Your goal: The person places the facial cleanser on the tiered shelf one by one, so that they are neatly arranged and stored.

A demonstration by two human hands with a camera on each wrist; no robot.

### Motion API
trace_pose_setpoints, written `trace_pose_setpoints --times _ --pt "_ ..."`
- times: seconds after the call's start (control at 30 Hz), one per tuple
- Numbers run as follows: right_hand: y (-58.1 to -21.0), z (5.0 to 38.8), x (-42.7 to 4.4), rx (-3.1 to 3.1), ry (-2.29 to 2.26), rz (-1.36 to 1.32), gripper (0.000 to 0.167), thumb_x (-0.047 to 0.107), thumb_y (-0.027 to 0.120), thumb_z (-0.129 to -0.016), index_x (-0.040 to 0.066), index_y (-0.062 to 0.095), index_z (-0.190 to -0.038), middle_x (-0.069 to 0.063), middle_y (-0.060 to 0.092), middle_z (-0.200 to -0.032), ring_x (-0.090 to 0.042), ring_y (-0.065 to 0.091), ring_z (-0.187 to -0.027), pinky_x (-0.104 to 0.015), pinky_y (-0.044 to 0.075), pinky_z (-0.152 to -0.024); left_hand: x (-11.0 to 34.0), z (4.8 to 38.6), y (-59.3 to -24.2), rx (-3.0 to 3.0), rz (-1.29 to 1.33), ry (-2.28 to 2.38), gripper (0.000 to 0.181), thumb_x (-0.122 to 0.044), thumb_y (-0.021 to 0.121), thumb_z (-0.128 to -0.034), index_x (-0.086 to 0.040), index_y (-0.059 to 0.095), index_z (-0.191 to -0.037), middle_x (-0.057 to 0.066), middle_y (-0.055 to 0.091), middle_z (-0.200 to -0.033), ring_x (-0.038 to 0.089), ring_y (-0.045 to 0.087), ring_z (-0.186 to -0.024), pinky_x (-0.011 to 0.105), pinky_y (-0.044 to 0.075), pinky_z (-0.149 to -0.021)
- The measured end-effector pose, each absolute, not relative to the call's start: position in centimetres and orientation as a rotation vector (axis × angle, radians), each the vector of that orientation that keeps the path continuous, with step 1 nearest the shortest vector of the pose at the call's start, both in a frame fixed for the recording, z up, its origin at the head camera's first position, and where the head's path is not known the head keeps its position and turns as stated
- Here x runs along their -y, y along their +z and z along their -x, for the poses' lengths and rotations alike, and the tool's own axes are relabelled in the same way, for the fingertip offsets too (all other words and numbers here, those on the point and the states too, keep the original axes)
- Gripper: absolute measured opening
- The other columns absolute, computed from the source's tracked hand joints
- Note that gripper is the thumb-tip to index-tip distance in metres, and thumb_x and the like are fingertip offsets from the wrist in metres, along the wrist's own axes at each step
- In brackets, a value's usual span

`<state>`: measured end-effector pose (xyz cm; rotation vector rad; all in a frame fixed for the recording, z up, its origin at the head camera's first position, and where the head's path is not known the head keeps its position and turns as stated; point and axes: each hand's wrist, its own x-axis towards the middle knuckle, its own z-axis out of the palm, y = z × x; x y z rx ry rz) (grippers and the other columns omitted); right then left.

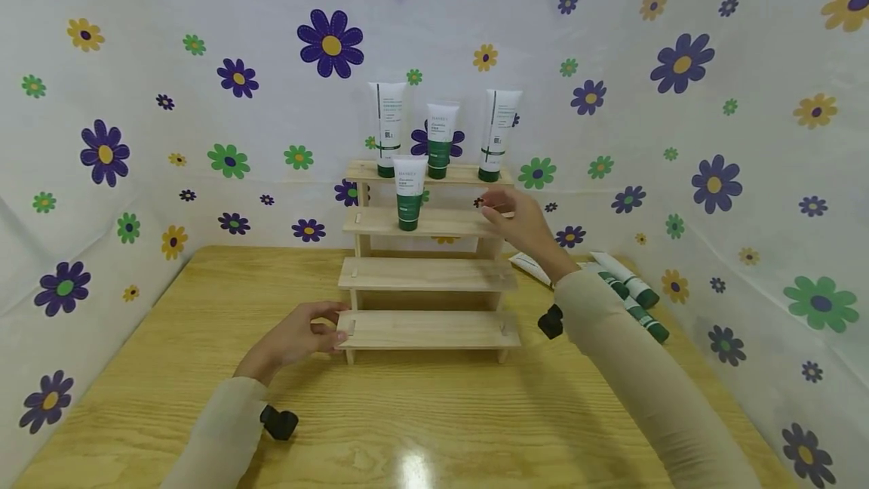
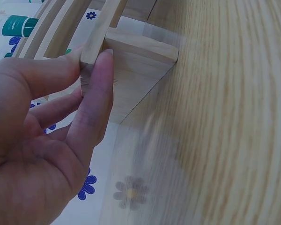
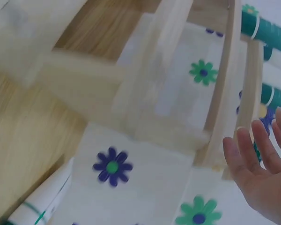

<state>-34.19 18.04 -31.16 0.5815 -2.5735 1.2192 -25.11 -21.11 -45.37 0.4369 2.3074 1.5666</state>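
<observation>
A tiered wooden display rack [image 1: 428, 329] stands on the table. My left hand [image 1: 299, 338] grips the left end of its lowest board between thumb and fingers; in the left wrist view the thumb and index finger [image 2: 96, 93] pinch the board's corner. My right hand [image 1: 523, 229] is beside the right end of the second board from the top. Its fingers are loosely bent and hold nothing. Two tall white tubes [image 1: 390, 123] [image 1: 498, 130] and a shorter green-and-white tube [image 1: 443, 134] stand cap-down on the top board. A similar short tube [image 1: 409, 191] stands one board lower.
Several more white tubes with green caps [image 1: 634, 293] lie on the table [image 1: 271, 285] to the right of the rack, partly behind my right sleeve. A flower-patterned white cloth [image 1: 224, 29] hangs behind and along both sides.
</observation>
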Motion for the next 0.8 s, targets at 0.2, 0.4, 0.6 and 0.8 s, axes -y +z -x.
trace_pose_setpoints --times 0.2,0.4,0.6,0.8 --pt "-32.5 33.8 -22.8 2.599 1.108 -0.487 0.031 0.018 0.059 -0.106 -0.001 0.062 -0.130 -0.023 0.068 -0.129 -0.042 0.065 -0.117 -0.057 0.054 -0.102 21.1 25.1 -45.3 -2.314 -0.451 1.555 0.061 -0.013 0.071 -0.0986 0.004 0.044 -0.151 0.026 0.054 -0.130 0.021 0.070 -0.099 0.038 0.065 -0.085" --pt "-33.6 33.1 -26.5 2.654 0.995 -0.431 0.033 0.019 0.058 -0.106 -0.004 0.061 -0.131 -0.026 0.067 -0.128 -0.044 0.066 -0.113 -0.059 0.056 -0.098 21.2 25.2 -45.3 -2.325 -0.453 1.549 0.061 -0.014 0.071 -0.0989 0.005 0.044 -0.151 0.027 0.054 -0.131 0.021 0.070 -0.099 0.038 0.065 -0.084" --pt "-34.9 33.0 -29.8 2.760 0.900 -0.363 0.034 0.018 0.058 -0.106 -0.006 0.060 -0.130 -0.029 0.065 -0.127 -0.045 0.066 -0.113 -0.058 0.056 -0.098 21.3 25.3 -45.5 -2.323 -0.456 1.558 0.061 -0.013 0.071 -0.0986 0.006 0.044 -0.150 0.027 0.055 -0.129 0.022 0.071 -0.099 0.038 0.065 -0.084" --pt "-36.0 32.6 -32.2 2.877 0.833 -0.312 0.031 0.012 0.059 -0.104 -0.011 0.060 -0.126 -0.034 0.065 -0.123 -0.050 0.067 -0.110 -0.057 0.059 -0.093 21.3 25.2 -45.4 -2.318 -0.471 1.559 0.061 -0.013 0.070 -0.0989 0.006 0.044 -0.150 0.028 0.055 -0.129 0.022 0.070 -0.100 0.039 0.065 -0.085"
